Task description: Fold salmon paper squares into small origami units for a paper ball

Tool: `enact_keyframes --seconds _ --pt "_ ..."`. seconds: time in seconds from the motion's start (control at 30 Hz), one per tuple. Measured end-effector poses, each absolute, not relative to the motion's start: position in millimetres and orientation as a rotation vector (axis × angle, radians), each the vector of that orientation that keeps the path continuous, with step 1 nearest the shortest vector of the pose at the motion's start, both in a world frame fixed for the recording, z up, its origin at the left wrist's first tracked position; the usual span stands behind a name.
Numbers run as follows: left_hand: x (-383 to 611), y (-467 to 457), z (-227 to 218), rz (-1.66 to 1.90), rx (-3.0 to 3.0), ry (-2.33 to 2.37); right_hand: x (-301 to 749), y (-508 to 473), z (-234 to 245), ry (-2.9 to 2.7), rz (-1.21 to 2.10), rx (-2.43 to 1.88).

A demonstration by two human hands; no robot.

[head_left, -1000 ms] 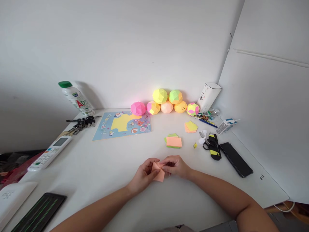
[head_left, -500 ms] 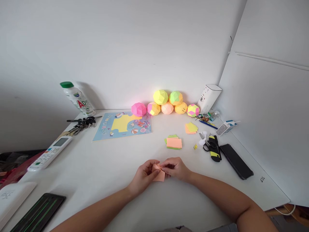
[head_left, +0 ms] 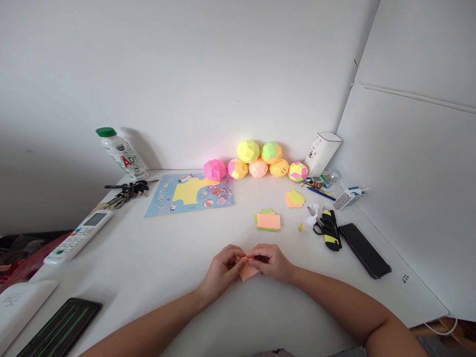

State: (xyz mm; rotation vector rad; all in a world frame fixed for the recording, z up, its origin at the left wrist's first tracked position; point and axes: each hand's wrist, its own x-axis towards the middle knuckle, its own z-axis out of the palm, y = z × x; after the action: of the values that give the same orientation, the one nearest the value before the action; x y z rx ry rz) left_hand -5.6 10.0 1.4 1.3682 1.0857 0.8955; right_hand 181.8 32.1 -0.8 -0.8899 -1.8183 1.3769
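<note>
A small peach-orange paper sheet [head_left: 248, 271] is pinched between both hands above the white table. My left hand [head_left: 223, 267] grips its left side with thumb and fingers. On the other side my right hand [head_left: 270, 263] pinches the upper right part, close beside the left fingertips. The sheet's lower corner points down toward me; its upper edge is partly hidden by the fingers. Beyond the hands lies a stack of peach and green paper slips [head_left: 268, 221]. Farther right sit yellow and orange paper slips [head_left: 295, 198].
Faceted paper balls [head_left: 248, 151] stand along the wall. A blue picture board [head_left: 163, 203], a bottle [head_left: 124, 156], keys [head_left: 128, 191] and a remote control [head_left: 80, 235] are at left. Scissors [head_left: 318, 228], a yellow-black cutter [head_left: 330, 233] and a black phone [head_left: 365, 250] lie at right.
The peach sheet has turned, so its lower corner now points down, and more of it shows under the right thumb. Both hands stay close together in nearly the same place.
</note>
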Motion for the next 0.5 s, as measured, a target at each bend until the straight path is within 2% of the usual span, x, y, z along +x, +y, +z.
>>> enact_keyframes --seconds 0.2,0.5 --pt "-5.5 10.3 3.6 0.809 1.553 1.129 182.8 32.4 -8.0 -1.778 1.412 -0.916" --pt "-7.3 8.7 3.9 0.807 1.484 1.080 183.5 33.0 -6.9 -1.684 1.517 -1.034"
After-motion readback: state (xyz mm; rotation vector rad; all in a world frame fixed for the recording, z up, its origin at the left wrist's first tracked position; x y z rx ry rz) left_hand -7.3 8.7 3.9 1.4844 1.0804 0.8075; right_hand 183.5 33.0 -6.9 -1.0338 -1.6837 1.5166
